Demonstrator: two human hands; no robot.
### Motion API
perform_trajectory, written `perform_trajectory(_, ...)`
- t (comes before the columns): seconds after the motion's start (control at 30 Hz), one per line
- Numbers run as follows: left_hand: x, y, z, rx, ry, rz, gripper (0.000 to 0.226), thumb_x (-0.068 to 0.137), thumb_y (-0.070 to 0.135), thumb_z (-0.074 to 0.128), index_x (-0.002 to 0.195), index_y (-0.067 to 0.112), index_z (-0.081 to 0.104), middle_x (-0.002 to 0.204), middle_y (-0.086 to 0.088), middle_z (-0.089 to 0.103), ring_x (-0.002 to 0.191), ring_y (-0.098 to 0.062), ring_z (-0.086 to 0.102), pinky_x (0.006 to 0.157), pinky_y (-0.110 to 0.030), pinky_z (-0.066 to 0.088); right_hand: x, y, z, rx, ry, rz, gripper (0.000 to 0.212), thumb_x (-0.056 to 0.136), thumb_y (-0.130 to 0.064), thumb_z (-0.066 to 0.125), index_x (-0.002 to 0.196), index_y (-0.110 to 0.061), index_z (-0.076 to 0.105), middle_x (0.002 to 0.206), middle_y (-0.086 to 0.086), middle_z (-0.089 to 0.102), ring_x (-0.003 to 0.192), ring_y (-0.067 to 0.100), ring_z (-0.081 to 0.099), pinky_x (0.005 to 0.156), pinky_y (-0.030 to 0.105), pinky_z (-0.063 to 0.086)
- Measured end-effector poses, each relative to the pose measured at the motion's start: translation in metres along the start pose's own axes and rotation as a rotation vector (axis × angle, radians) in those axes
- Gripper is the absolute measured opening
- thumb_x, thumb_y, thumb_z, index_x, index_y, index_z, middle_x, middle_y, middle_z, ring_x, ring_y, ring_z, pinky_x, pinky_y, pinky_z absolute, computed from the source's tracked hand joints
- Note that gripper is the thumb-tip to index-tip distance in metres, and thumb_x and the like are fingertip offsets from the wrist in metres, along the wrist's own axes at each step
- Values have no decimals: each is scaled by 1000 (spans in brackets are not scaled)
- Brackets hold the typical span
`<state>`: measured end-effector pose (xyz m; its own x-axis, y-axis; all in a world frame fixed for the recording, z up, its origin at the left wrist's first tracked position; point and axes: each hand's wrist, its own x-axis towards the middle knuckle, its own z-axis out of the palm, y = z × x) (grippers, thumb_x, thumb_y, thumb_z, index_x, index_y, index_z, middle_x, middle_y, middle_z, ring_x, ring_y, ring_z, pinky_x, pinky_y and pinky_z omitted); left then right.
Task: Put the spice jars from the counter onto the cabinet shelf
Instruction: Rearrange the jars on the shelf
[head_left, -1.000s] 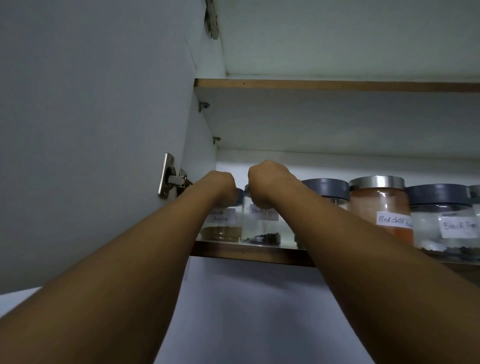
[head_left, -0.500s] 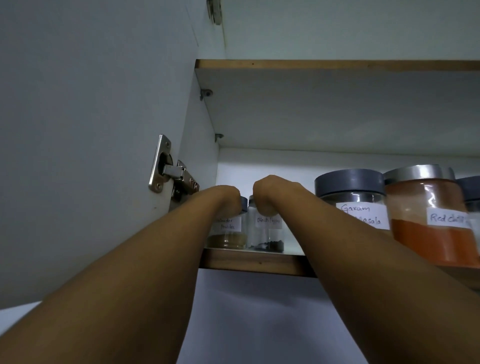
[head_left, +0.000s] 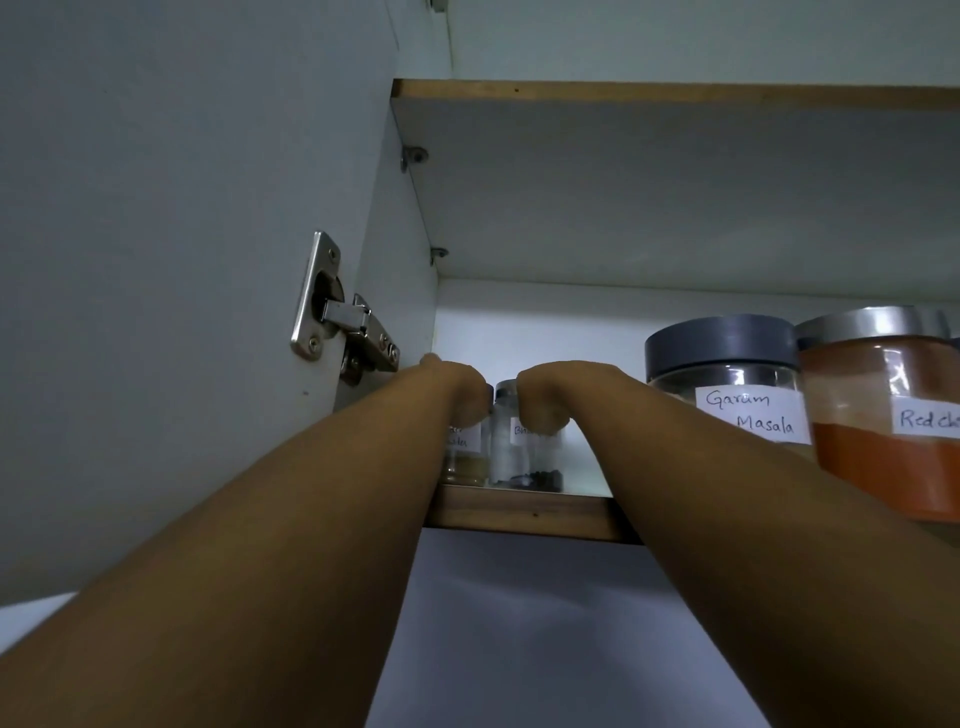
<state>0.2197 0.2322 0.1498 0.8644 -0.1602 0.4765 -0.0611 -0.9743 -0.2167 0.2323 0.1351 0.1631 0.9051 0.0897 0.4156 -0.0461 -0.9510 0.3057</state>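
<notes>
Both hands grip small jars beside the "Garam Masala" jar.

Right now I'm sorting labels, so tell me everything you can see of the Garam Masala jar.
The Garam Masala jar is a wide, clear, round jar with a dark grey lid and a white handwritten label. It stands upright on the wooden shelf, close beside the red chilli jar. The right forearm hides its lower part, so its contents cannot be seen.
</notes>
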Motion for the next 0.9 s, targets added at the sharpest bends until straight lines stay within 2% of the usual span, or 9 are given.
perform_trajectory(0.07, 1, 0, 2, 51, 18, -25, 46, 98, 5, 30, 144, 5, 24, 144, -12, 38, 133, -32, 31, 108, -38, 26, -1, 0, 1, -8, 2, -10, 25, 90, -2, 45, 66, -6, 46, 72, 6, 42, 68, 19, 44, 77, 29, 36)
perform_trajectory(0.13, 2, -2, 3, 14, -26, -13, 47, 98, 5, 35, 144, 4, 26, 141, -14, 41, 129, -29, 40, 103, -33, 33, -4, 0, 1, -20, -13, -23, 14, 91, -5, 46, 97, -2, 58, 96, 10, 53, 88, 22, 50, 78, 29, 37)
perform_trajectory(0.2, 3, -3, 3, -26, -56, -2, 48, 97, 5, 38, 143, 3, 26, 141, -15, 42, 127, -27, 43, 101, -30, 35, -6, 0, 1, -36, -25, -14, 34, 91, -7, 46, 124, -4, 52, 128, 12, 50, 108, 24, 53, 81, 30, 38)
perform_trajectory(0.27, 3, -3, 4, -31, -26, -2, 48, 97, 6, 38, 143, 2, 26, 141, -16, 42, 127, -26, 44, 100, -29, 35, -7, 0, 2, -43, -19, -17, 38, 89, -5, 46, 126, -3, 50, 139, 14, 42, 121, 26, 49, 87, 33, 41)
perform_trajectory(0.43, 13, -6, 12, -81, 9, -80, 59, 96, 11, 39, 148, 10, 12, 144, -17, 31, 126, -32, 42, 103, -38, 38, -11, -1, 5, -10, 2, -31, 61, 89, -3, 46, 146, -7, 24, 147, 17, 26, 132, 31, 34, 103, 42, 37)
perform_trajectory(0.57, 15, -7, 17, -130, 12, -118, 64, 96, 14, 39, 149, 13, 4, 150, -17, 11, 131, -38, 34, 106, -41, 35, -16, -2, 7, 12, 24, -30, 64, 92, -6, 46, 148, -7, 16, 148, 17, 22, 133, 31, 34, 107, 41, 35)
perform_trajectory(0.73, 18, -7, 19, -205, 3, -76, 69, 94, 11, 41, 149, 8, -1, 155, -16, 7, 136, -37, 28, 109, -41, 32, -19, -4, 8, 68, 51, -28, 73, 90, -3, 48, 151, -10, 9, 154, 16, 14, 137, 32, 28, 108, 41, 34)
perform_trajectory(0.83, 12, -5, 18, -281, 76, -64, 70, 96, 10, 41, 149, 13, -4, 155, -15, -19, 141, -39, 20, 113, -43, 27, -24, -9, 8, 224, 144, -37, 89, 87, -1, 53, 151, -12, -8, 158, 13, -13, 144, 34, 16, 112, 44, 29)
perform_trajectory(0.9, 8, -7, 18, -342, 168, -31, 77, 94, 13, 47, 149, 14, -7, 154, -12, -26, 141, -38, 19, 113, -43, 27, -31, -13, 6, 251, 260, -87, 93, 87, -6, 57, 150, -13, -11, 159, 9, -13, 147, 30, 4, 116, 45, 19)
